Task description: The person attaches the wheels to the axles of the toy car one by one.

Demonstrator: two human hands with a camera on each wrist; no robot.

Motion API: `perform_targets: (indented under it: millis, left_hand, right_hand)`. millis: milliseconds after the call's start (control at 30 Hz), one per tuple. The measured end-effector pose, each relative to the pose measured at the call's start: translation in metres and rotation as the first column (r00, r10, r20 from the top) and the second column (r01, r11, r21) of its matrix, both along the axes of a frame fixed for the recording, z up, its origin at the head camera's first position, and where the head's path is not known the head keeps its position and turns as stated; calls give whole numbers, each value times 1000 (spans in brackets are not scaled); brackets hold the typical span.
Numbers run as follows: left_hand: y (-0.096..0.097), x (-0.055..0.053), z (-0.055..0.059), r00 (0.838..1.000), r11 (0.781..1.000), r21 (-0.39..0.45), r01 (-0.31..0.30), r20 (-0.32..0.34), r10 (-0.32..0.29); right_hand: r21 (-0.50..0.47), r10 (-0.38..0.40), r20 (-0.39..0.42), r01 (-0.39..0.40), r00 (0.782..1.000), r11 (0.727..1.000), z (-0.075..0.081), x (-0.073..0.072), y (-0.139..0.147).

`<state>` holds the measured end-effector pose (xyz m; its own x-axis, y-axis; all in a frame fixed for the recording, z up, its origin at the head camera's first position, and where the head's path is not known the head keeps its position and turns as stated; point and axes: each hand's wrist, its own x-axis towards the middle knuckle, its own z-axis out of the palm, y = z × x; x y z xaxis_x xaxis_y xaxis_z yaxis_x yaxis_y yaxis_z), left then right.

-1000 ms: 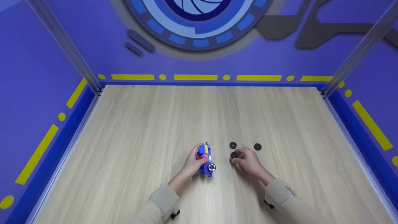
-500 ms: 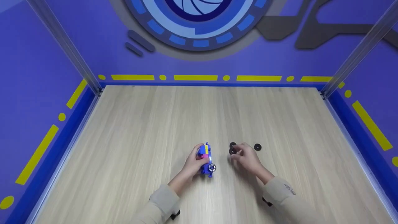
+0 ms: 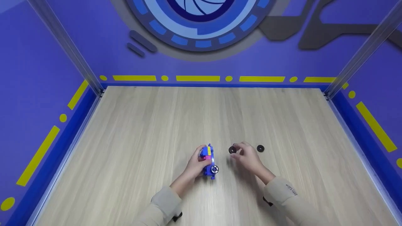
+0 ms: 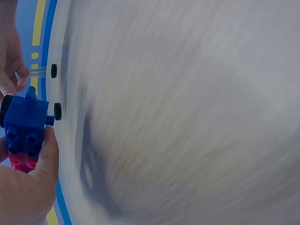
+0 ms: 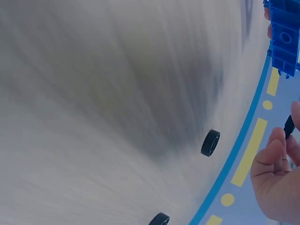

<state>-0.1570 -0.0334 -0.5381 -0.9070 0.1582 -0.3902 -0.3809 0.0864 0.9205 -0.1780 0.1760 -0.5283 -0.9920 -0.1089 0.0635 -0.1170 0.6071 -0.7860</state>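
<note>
My left hand (image 3: 194,163) grips a toy block car (image 3: 207,153) built of blue, pink and yellow bricks, turned on its side. A wheel (image 3: 214,169) with a pale patterned hub sits at the car's near end. In the right wrist view the car's ribbed blue underside (image 5: 285,40) shows. To the right, my right hand (image 3: 249,158) pinches a black toy wheel (image 3: 232,150) between thumb and fingers, apart from the car. The same wheel (image 5: 289,126) appears edge-on in the right wrist view.
A loose black wheel (image 3: 260,148) lies right of my right hand. Another wheel (image 5: 210,143) is on the table too, mostly hidden behind my right fingers in the head view. Blue panels (image 3: 201,67) with yellow marks border the wooden tabletop (image 3: 141,125).
My right hand has lifted the black wheel and moved slightly away from me and left toward the car. The left hand and the car have hardly moved.
</note>
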Motion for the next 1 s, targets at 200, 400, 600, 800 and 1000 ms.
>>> perform_targets:
  millis: [200,400,600,800,1000]
  left_hand:
    - [0,-1,-1,1000,1000,10,8,0,-8]
    - [2,0,-2,1000,1000,-9,3,-3,-3]
    - [3,1,-3,1000,1000,-29,-5,-31,4]
    - [4,1,-3,999,1000,-19,-1,-36,1]
    - [4,2,0,1000,1000,-27,13,-27,-13]
  right_hand:
    - [6,12,1,-12,1000,1000,4,0,-4]
    - [-5,24,-15,-24,1000,1000,10,-3,-8]
    - [-22,24,5,-24,1000,999,16,-6,-12]
    - [-23,46,-10,-46,999,999,21,-7,-18]
    - [-7,63,-30,-64,998,998,24,-7,-23]
